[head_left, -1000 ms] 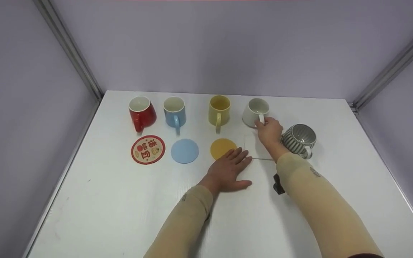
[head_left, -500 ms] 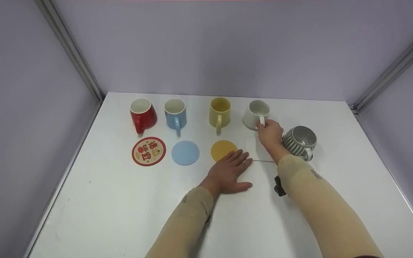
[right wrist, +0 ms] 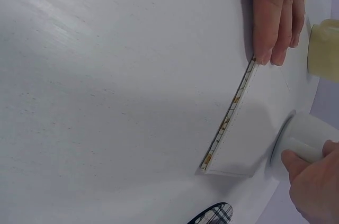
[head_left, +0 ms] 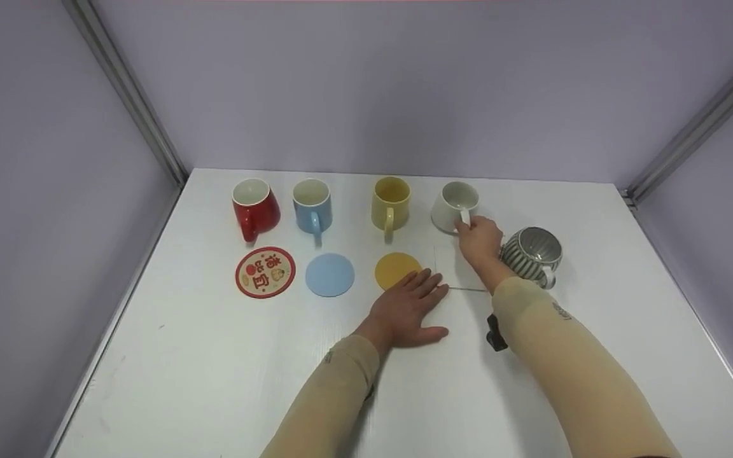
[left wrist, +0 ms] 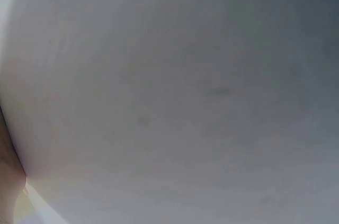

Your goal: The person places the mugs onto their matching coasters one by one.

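A white mug [head_left: 446,215] stands at the back right, and my right hand [head_left: 482,242] grips its handle. In the right wrist view the thumb and fingers pinch that handle. Nearer to me lies a white square coaster [right wrist: 243,134], partly hidden by the right arm in the head view. My left hand [head_left: 404,312] rests flat with fingers spread. Its fingertips touch the square coaster's corner and overlap the round yellow coaster [head_left: 394,268]. The left wrist view shows mostly blurred grey surface.
Red [head_left: 258,213], blue [head_left: 314,213] and yellow [head_left: 390,210] mugs stand along the back. A patterned coaster [head_left: 265,272] and a blue coaster [head_left: 329,275] lie before them. A striped mug [head_left: 525,254] is beside the right wrist. A plaid coaster [right wrist: 218,214] shows partly.
The whole scene sits slightly lower in the head view. Both hands and the mugs keep their places relative to one another.
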